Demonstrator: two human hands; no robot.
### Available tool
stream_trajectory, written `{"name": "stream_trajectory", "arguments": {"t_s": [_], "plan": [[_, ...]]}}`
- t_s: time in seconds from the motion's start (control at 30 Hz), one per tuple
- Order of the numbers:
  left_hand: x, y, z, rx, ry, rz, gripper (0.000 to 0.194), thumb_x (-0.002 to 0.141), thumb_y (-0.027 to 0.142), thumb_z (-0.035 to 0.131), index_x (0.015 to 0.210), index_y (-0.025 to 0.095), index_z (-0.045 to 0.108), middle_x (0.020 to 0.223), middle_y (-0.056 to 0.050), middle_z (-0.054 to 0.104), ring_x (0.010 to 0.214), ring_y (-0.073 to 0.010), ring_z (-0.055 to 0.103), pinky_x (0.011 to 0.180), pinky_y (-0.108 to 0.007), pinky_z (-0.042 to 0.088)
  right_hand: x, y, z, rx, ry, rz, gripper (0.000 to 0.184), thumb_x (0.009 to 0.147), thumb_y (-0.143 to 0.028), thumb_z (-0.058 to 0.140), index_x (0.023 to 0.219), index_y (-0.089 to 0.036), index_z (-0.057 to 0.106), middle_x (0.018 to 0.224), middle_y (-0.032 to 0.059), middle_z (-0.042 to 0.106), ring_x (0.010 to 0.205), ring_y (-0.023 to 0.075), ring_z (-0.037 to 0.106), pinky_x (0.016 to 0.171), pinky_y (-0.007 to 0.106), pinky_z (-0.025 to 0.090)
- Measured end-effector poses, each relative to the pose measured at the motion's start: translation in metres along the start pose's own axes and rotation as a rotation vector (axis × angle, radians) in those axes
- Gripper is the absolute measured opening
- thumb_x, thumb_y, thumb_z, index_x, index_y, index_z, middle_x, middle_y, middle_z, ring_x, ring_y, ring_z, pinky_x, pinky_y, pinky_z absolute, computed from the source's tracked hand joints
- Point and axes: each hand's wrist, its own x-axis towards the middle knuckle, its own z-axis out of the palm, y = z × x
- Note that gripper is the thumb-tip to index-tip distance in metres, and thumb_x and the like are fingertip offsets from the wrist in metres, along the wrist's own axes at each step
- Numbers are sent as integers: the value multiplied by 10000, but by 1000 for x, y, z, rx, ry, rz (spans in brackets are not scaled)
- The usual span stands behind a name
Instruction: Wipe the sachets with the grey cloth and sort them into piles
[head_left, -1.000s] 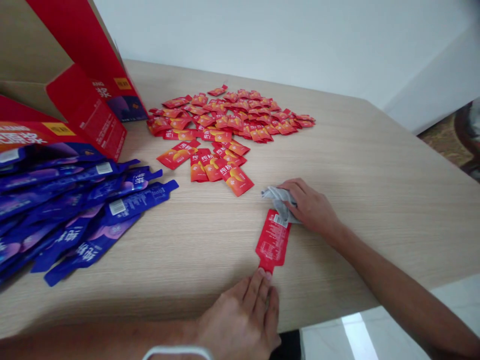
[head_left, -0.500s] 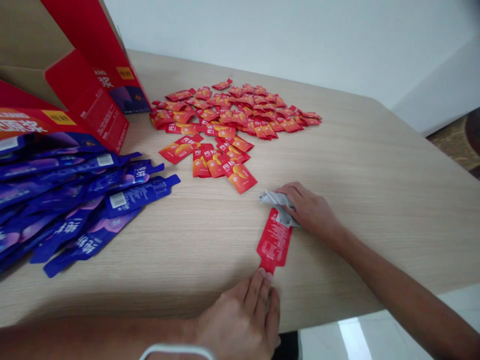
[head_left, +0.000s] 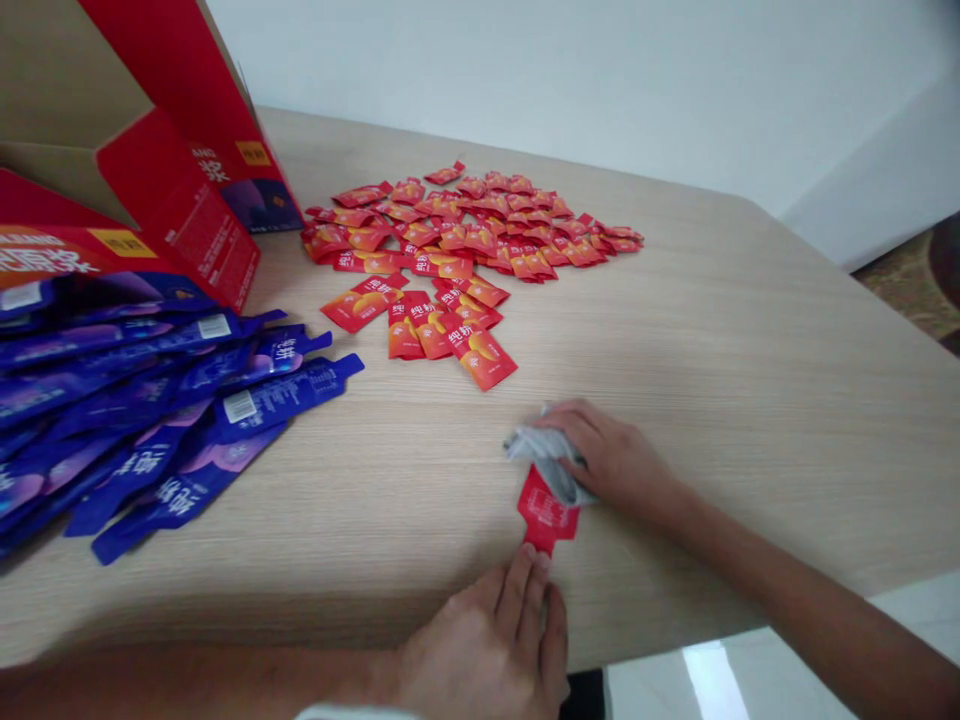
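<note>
A red sachet (head_left: 546,515) with a narrow neck lies flat on the table, its printed side up. The fingertips of my left hand (head_left: 491,635) press its neck against the tabletop at the near end. My right hand (head_left: 611,455) is closed round a crumpled grey-white cloth (head_left: 546,445), which rests over the far half of the sachet and hides it. Beyond my hands, several small red-orange sachets (head_left: 480,350) lie loosely, with a larger heap of the same sachets (head_left: 487,225) behind them.
On the left, many long blue pouches (head_left: 180,400) lie overlapping one another on the table (head_left: 712,330). Behind them stand open red cardboard boxes (head_left: 187,220). A white wall (head_left: 562,80) borders the table's far side, and the table's near edge runs close below my hands.
My right hand has drawn the cloth down along the red sachet toward my left hand, covering more of it. My left hand stays on the neck.
</note>
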Motion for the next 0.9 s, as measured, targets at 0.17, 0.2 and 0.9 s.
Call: {"name": "stream_trajectory", "arguments": {"t_s": [0.17,0.2,0.9], "plan": [[0,-15,4,10,77,80,409,1062,436,458,1061,103,695,1026,-86,785,1019,-219,722,895,-313,533,17,68,-16,-138,229,234,305,984,-291,528,1282,-234,560,1233,108,628,1113,273,640,826,385,584],[1,-19,5,-5,94,98,405,1064,442,460,1039,115,698,1006,-69,786,1000,-204,720,892,-302,532,16,73,-18,-124,299,248,308,990,-312,525,1287,-236,555,1236,107,625,1132,276,629,862,397,575],[92,-43,74,121,-56,-38,541,1061,484,434,1421,100,559,1473,-118,576,1372,-250,545,1111,-330,486,-45,162,-79,-15,1077,614,505,965,-624,499,1176,-191,648,1087,127,680,1021,311,637,884,464,502]]}}
